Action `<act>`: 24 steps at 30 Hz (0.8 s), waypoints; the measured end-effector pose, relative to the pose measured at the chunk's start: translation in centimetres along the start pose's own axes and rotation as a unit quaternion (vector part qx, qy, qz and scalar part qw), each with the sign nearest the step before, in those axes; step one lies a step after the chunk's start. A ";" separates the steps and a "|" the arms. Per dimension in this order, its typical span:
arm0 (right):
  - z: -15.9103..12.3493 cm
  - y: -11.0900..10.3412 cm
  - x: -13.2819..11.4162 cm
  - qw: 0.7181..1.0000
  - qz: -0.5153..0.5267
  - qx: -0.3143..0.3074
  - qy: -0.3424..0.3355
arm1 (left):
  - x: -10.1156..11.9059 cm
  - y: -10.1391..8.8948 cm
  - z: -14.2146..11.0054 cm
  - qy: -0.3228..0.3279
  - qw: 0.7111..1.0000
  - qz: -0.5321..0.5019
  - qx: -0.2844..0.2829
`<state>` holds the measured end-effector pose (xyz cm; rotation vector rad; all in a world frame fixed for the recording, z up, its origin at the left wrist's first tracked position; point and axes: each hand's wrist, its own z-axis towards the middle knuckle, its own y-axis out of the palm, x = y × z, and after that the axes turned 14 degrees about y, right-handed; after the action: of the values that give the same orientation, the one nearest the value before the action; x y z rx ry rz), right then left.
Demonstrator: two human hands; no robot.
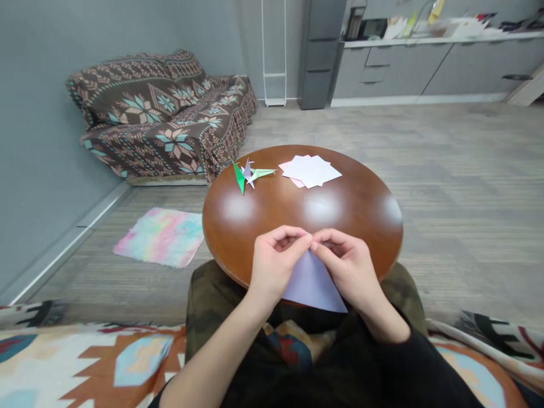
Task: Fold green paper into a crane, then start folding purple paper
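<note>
A sheet of lavender paper (313,283) hangs from both hands at the near edge of the round wooden table (272,215). Its upper corner is pinched between the fingertips of my left hand (278,255) and my right hand (346,258), which meet there. Below, the paper widens into a triangular shape; whether it is folded double I cannot tell. The fingers hide the tip of the corner. Farther back on the table lie folded paper cranes: a green one (239,178), a lavender one (248,171) and a pale green one (261,173).
A fanned stack of white and pink paper sheets (310,171) lies at the table's far side. Beyond are a patterned sofa (170,119), a pastel rug (164,235) on the floor, and a grey kitchen counter (425,68). My knees flank the table's near edge.
</note>
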<state>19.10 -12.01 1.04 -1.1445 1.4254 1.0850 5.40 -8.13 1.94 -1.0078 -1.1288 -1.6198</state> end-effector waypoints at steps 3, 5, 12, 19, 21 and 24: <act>-0.1 -0.1 0.0 1.000 0.004 -0.003 0.001 | -0.1 0.0 -0.1 0.000 1.000 -0.003 0.000; -0.1 0.0 -0.1 1.000 0.010 0.004 0.002 | -0.2 0.0 -0.2 0.004 1.000 -0.009 0.003; -0.1 0.5 -0.1 0.999 0.007 0.044 -0.017 | -0.3 0.2 -0.3 0.009 0.999 -0.031 0.017; 0.3 0.8 -0.5 0.999 0.001 0.033 -0.009 | -0.5 0.3 -0.3 -0.018 0.996 -0.063 0.053; 0.3 0.6 -0.4 1.000 -0.011 0.029 -0.001 | -0.3 0.1 0.0 -0.015 0.995 -0.066 0.077; 0.1 0.2 0.2 0.999 -0.027 0.017 0.021 | 0.5 -0.5 1.1 -0.008 0.990 -0.071 0.121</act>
<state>18.96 -11.88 0.88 -1.1802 1.4326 1.0009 4.94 -7.10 2.61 -0.7985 -1.3976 -1.5419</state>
